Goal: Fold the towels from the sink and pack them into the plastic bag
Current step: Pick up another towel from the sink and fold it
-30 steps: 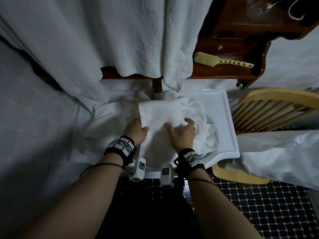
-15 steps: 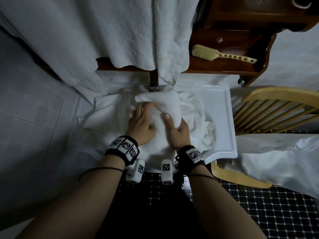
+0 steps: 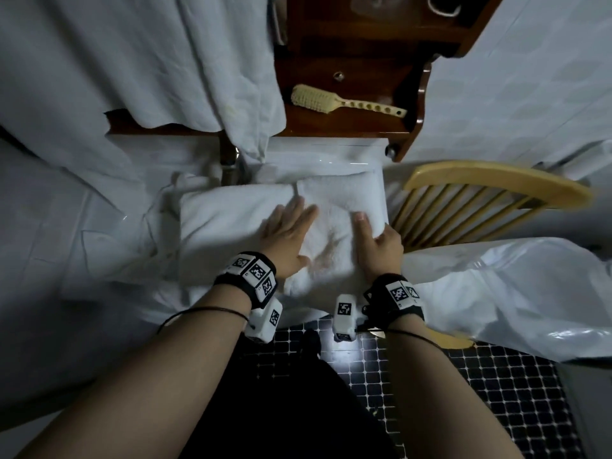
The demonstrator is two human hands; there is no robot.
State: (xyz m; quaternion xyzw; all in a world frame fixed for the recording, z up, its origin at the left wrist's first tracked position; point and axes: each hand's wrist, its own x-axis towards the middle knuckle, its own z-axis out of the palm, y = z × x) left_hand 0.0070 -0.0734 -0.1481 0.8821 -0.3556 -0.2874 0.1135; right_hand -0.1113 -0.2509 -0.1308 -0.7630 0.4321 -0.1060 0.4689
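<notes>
Towel: the folded white towel (image 3: 334,207) lies flat on top of the sink (image 3: 347,158). Its long axis runs left to right, with a fold line near its middle.
Left hand: your left hand (image 3: 286,235) rests on the towel's middle, fingers (image 3: 298,212) straight and pressing down.
Right hand: your right hand (image 3: 379,241) grips the towel's right edge, thumb on top and the other fingers curled over the side.
Plastic bag: the plastic bag (image 3: 513,286) lies right of the towel, over the wooden chair (image 3: 496,185). You cannot make out its mouth from here.
Key relation: the bag sits off the towel's right short end, so your right hand is the nearer one. The carry looks like a sideways move to the right.
Loose cloth: more white towels (image 3: 116,246) are bunched left of the towel.
Brush: a brush (image 3: 344,102) lies on the shelf behind the towel.
</notes>
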